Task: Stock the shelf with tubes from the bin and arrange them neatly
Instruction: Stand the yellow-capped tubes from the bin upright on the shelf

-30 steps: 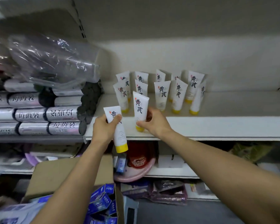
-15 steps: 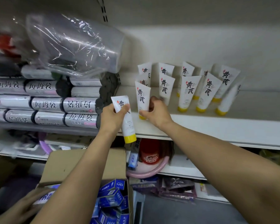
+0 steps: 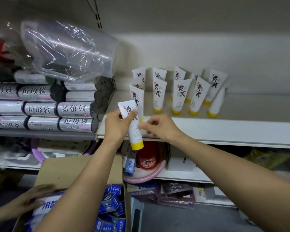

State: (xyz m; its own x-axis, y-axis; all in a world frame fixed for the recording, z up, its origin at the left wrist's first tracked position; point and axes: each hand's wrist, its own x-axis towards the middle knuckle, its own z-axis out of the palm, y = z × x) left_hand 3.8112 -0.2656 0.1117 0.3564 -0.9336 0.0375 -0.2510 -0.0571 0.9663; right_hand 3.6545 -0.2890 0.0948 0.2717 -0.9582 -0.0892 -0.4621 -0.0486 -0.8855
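My left hand (image 3: 117, 126) grips a white tube with a yellow cap (image 3: 134, 134), cap down, in front of the white shelf's front edge (image 3: 208, 129). My right hand (image 3: 161, 127) is just right of it, and its blurred fingertips are at the tube's side; whether they pinch it is unclear. Several matching tubes (image 3: 180, 96) stand cap-down on the shelf in two rows. The front-left one (image 3: 138, 99) stands directly behind the held tube. The cardboard bin (image 3: 77, 171) sits below, with blue boxes (image 3: 110, 203) inside.
Stacked rolls of garbage bags (image 3: 40, 109) and a crumpled plastic bag (image 3: 65, 52) fill the shelf to the left. A red bucket (image 3: 147, 158) in a pink basin (image 3: 141, 177) sits on the lower shelf. Another person's hand (image 3: 32, 198) rests on a pack in the bin.
My right hand let go of the front-left standing tube and came back to the tube in my left hand. Another person's hand reached into the bin.
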